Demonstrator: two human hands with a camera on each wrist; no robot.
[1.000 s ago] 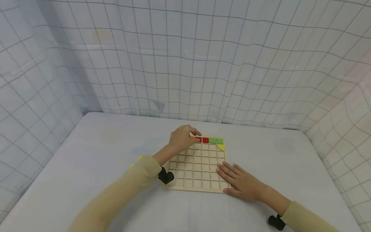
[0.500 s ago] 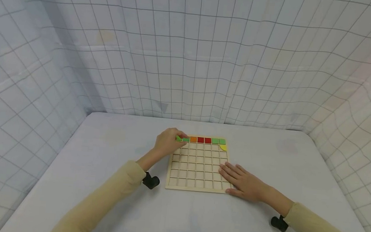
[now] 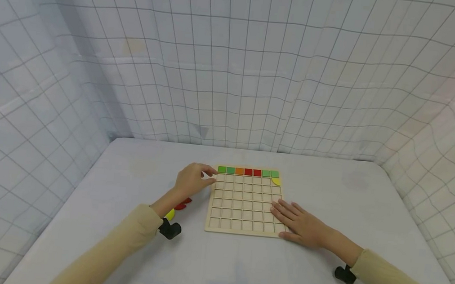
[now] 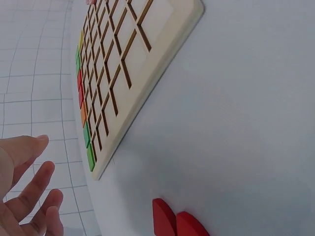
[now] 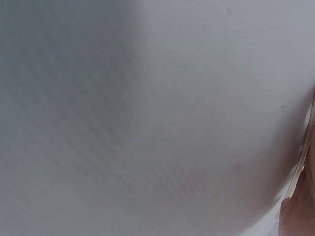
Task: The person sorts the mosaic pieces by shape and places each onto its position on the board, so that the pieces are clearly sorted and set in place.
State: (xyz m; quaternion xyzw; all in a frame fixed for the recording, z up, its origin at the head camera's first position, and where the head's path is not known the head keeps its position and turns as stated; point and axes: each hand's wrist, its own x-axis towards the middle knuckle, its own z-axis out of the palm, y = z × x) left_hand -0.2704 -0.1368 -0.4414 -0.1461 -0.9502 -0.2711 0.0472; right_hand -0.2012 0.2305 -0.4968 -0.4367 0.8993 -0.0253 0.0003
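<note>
The grid board (image 3: 241,232) lies on the desk (image 3: 236,273), seven square tiles (image 3: 248,172) along its far row, a yellow piece (image 3: 276,181) beside the rightmost. The left hand (image 3: 191,179), fingers parted and empty, is by the far left corner; the right hand (image 3: 303,227) rests with fingers extended on the right edge. Red pieces (image 3: 180,207) lie left.

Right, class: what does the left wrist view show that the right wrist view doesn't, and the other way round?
Only the left wrist view shows the left hand, the coloured tiles and two red pieces. Only the right wrist view shows the right hand up close, at lower right. Both show the white surface and, apparently, the board's pale edge.
</note>
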